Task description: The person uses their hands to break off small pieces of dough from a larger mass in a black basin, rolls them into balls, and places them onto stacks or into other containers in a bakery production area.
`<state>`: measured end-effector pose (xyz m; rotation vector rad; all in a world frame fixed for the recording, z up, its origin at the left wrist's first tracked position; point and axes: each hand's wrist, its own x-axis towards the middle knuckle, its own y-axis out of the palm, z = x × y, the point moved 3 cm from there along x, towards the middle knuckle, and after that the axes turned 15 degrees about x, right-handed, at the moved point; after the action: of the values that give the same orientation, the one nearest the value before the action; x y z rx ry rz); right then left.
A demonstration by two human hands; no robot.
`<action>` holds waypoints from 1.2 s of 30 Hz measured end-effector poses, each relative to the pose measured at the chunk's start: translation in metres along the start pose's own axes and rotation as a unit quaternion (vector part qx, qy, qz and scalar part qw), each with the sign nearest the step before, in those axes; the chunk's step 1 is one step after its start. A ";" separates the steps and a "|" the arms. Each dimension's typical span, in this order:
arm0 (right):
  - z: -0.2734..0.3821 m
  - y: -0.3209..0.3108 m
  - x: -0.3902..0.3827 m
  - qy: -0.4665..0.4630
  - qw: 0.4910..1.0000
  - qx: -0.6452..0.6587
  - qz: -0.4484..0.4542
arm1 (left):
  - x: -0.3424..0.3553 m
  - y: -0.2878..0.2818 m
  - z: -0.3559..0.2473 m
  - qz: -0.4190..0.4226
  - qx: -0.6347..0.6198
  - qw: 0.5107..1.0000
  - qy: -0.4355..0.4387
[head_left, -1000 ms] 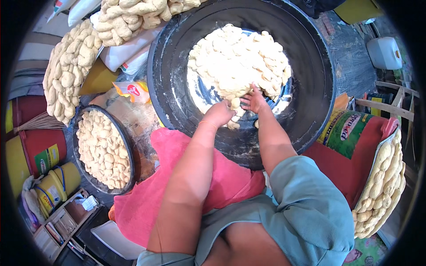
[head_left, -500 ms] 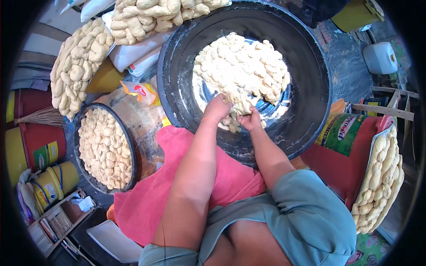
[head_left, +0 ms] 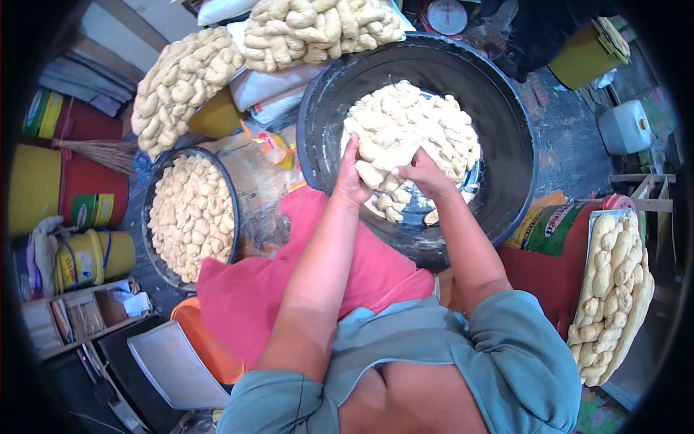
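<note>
A wide black basin [head_left: 329, 79] holds a heap of pale, floury dough pieces [head_left: 452, 134]. Over the near side of that heap, a clump of dough [head_left: 390, 153] is held between my two hands. My left hand [head_left: 353, 175] grips its left side, thumb pointing up along it. On the other side my right hand [head_left: 428, 176] curls round the clump, thumb across its near edge. Some fingers of both hands are hidden beneath the dough. A few loose pieces lie in the basin just below my hands.
Left of the basin stands a round dark tub [head_left: 235, 242] full of dough pieces. Trays of twisted dough [head_left: 184, 90] rest at the far left, with another dough-laden tray [head_left: 607, 304] at the right on a red bucket [head_left: 538, 278]. A pink cloth [head_left: 311, 267] covers my lap.
Both hands have risen from the near edge of the heap and now lift a larger clump of dough. The view has shifted, with the basin and tub appearing further right.
</note>
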<state>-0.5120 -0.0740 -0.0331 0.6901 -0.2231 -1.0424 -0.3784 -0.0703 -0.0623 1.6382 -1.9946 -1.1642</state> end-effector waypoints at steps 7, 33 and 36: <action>0.009 0.030 -0.039 -0.153 0.976 -0.128 -0.082 | -0.047 0.007 0.012 -0.074 -0.010 0.996 0.046; 0.022 0.009 -0.054 -0.045 0.969 -0.208 -0.124 | -0.081 0.021 0.022 -0.007 -0.058 0.998 0.027; 0.014 0.022 -0.049 0.045 0.976 -0.211 0.002 | -0.078 0.019 0.024 0.005 -0.070 0.998 -0.004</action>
<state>-0.5272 -0.0308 -0.0015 0.3488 0.0761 -1.0099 -0.3840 0.0115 -0.0433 1.5548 -1.8770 -1.2772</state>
